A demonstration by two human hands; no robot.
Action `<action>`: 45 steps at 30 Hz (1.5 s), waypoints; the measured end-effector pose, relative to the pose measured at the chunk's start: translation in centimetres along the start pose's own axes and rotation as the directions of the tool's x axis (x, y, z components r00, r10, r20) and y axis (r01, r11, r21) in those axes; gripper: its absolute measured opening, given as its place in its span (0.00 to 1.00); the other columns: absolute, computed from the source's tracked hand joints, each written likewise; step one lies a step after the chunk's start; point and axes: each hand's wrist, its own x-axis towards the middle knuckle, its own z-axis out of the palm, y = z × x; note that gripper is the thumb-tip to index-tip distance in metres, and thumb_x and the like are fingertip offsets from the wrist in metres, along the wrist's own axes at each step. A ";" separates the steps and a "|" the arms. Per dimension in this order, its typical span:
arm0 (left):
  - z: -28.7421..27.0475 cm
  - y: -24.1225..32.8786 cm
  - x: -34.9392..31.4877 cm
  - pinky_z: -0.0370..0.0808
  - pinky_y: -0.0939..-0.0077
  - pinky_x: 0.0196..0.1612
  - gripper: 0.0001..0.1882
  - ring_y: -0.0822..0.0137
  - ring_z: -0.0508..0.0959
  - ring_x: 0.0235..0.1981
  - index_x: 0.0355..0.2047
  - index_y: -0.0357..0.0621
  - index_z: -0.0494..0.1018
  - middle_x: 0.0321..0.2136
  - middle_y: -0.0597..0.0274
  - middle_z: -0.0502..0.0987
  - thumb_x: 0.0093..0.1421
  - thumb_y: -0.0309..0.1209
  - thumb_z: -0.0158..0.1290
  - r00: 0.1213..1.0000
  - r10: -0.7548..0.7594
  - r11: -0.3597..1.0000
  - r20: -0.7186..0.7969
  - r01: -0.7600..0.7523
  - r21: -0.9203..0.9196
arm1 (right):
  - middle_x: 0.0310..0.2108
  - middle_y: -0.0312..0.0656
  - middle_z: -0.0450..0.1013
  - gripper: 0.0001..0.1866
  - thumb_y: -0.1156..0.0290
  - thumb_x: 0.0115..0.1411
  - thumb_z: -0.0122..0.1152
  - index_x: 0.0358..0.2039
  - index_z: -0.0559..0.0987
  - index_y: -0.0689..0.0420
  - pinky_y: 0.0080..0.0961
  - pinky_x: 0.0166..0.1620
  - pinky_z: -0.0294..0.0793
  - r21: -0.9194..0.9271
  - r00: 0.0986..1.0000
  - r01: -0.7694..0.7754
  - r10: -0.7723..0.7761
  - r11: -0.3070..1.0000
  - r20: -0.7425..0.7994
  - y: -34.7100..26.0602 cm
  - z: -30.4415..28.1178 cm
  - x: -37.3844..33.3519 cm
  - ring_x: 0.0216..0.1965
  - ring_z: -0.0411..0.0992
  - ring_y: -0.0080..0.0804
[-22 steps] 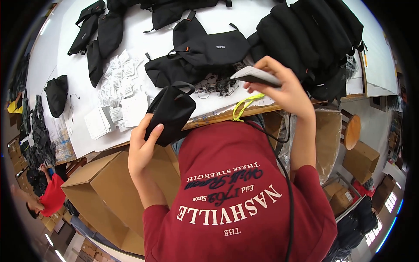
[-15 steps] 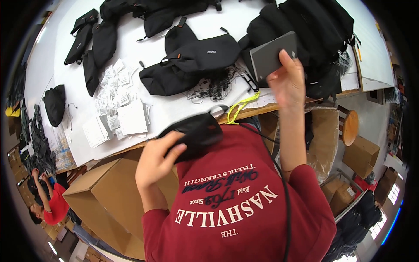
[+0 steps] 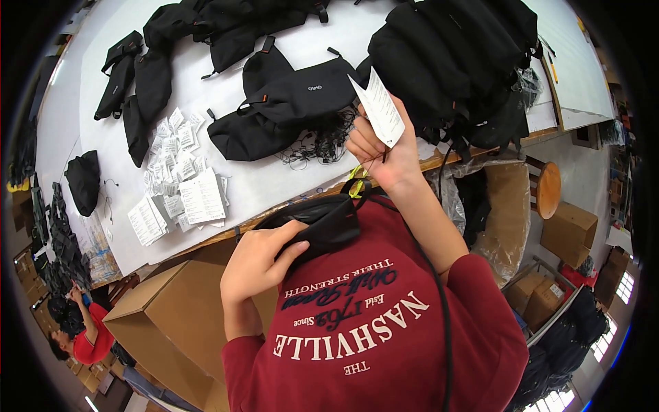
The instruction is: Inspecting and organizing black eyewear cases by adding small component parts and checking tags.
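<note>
- At far left, a small black bag [image 3: 84,182] lies alone on the white tabletop [image 3: 240,187]; below it, beyond the table, is another person in a red shirt [image 3: 93,340].
- Next, several soft black bags [image 3: 154,79] spread across the upper left, above a loose heap of white paper tags [image 3: 173,161] and stacked printed sheets [image 3: 202,198].
- Below the table's near edge stands a large cardboard box [image 3: 161,316].
- The wearer's left hand [image 3: 264,257] has thumb and fingers closed on the left end of a black pouch [image 3: 331,223], in front of their dark red shirt [image 3: 405,364].
- Beyond the pouch, more black pouches [image 3: 302,96] lie beside tangled black cords [image 3: 326,141].
- The right hand [image 3: 388,154] is raised, fingers pinching a folded white card [image 3: 384,113].
- Right of it, plump black bags [image 3: 446,62] stand packed in a row.
- At far right, below the tabletop, is a round wooden stool [image 3: 548,190].
</note>
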 end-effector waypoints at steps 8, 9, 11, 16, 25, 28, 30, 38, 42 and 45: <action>0.2 -0.5 -0.1 0.69 0.62 0.27 0.10 0.49 0.76 0.26 0.40 0.43 0.70 0.24 0.50 0.75 0.60 0.33 0.50 0.999 -0.022 0.999 -0.024 0.021 -0.030 | 0.12 0.33 0.52 0.21 0.49 0.62 0.52 0.32 0.74 0.56 0.19 0.20 0.48 0.078 0.974 0.015 0.003 0.997 -0.226 0.7 -0.6 0.0 0.15 0.48 0.21; 0.3 -0.6 -0.1 0.69 0.62 0.27 0.10 0.49 0.76 0.27 0.40 0.43 0.70 0.24 0.50 0.75 0.60 0.33 0.50 0.999 -0.027 0.999 -0.036 0.026 -0.034 | 0.13 0.33 0.52 0.22 0.46 0.61 0.53 0.34 0.75 0.54 0.19 0.21 0.49 0.042 0.964 0.036 -0.023 0.998 -0.267 0.9 -0.4 -0.2 0.15 0.48 0.21; 0.5 -0.7 -0.1 0.69 0.62 0.28 0.10 0.49 0.75 0.27 0.40 0.43 0.70 0.24 0.50 0.74 0.60 0.33 0.50 0.998 -0.036 0.999 -0.051 0.034 -0.039 | 0.12 0.33 0.51 0.22 0.46 0.61 0.53 0.34 0.75 0.54 0.19 0.21 0.49 0.019 0.962 0.046 -0.039 0.999 -0.269 1.2 -0.4 -0.4 0.15 0.48 0.21; 0.7 -0.7 -0.4 0.70 0.62 0.29 0.11 0.48 0.76 0.28 0.41 0.42 0.70 0.26 0.50 0.76 0.61 0.34 0.50 0.999 -0.050 0.999 -0.016 0.050 -0.015 | 0.11 0.30 0.47 0.20 0.45 0.60 0.54 0.32 0.74 0.51 0.18 0.19 0.45 -0.019 0.986 0.022 -0.025 1.000 -0.162 1.5 -2.0 0.0 0.13 0.43 0.20; 0.1 -0.8 -1.5 0.72 0.69 0.33 0.12 0.54 0.79 0.32 0.38 0.40 0.72 0.26 0.55 0.77 0.56 0.32 0.57 0.969 -0.142 0.987 -0.204 0.124 -0.101 | 0.15 0.19 0.56 0.16 0.68 0.58 0.64 0.16 0.74 0.57 0.15 0.21 0.44 -0.795 0.726 0.481 -0.676 0.370 0.124 -2.4 0.2 -0.1 0.19 0.47 0.08; 0.2 -0.8 -0.8 0.73 0.72 0.38 0.09 0.60 0.77 0.36 0.30 0.38 0.75 0.32 0.58 0.76 0.51 0.30 0.60 0.964 -0.063 0.997 -0.260 0.073 0.026 | 0.13 0.22 0.48 0.24 0.68 0.57 0.65 0.11 0.64 0.59 0.19 0.20 0.42 -0.842 0.866 0.450 -0.378 0.298 0.328 -1.9 2.5 -1.5 0.19 0.46 0.09; 0.2 0.1 0.1 0.74 0.70 0.42 0.09 0.58 0.76 0.39 0.30 0.39 0.75 0.45 0.56 0.72 0.50 0.29 0.61 0.942 0.091 0.993 -0.322 -0.062 0.101 | 0.10 0.27 0.53 0.21 0.65 0.57 0.65 0.13 0.71 0.62 0.20 0.19 0.46 -0.927 0.941 0.337 -0.082 0.162 0.328 -1.2 4.5 -2.8 0.17 0.48 0.11; 0.6 -0.5 0.8 0.72 0.65 0.49 0.10 0.52 0.68 0.56 0.28 0.46 0.80 0.62 0.48 0.57 0.41 0.26 0.63 0.877 0.333 0.908 -0.345 -0.200 0.369 | 0.17 0.40 0.76 0.12 0.59 0.56 0.63 0.29 0.85 0.55 0.19 0.21 0.65 -0.950 0.958 0.283 0.081 -0.130 0.274 0.6 4.9 -3.3 0.16 0.72 0.25; 0.5 -0.8 0.8 0.70 0.61 0.53 0.11 0.47 0.60 0.62 0.28 0.50 0.81 0.63 0.46 0.56 0.40 0.27 0.64 0.852 0.355 0.897 -0.384 -0.194 0.397 | 0.22 0.38 0.79 0.11 0.66 0.58 0.63 0.33 0.83 0.63 0.11 0.25 0.68 -0.962 0.978 0.208 -0.036 0.177 0.205 0.9 5.3 -3.4 0.23 0.71 0.13; 0.3 -0.5 0.6 0.66 0.60 0.57 0.12 0.48 0.60 0.61 0.28 0.54 0.81 0.62 0.51 0.58 0.39 0.29 0.64 0.837 0.387 0.858 -0.387 -0.174 0.483 | 0.19 0.37 0.77 0.10 0.66 0.57 0.63 0.32 0.83 0.60 0.15 0.22 0.64 -0.959 0.963 0.268 -0.019 0.090 0.267 1.6 4.3 -3.2 0.18 0.69 0.14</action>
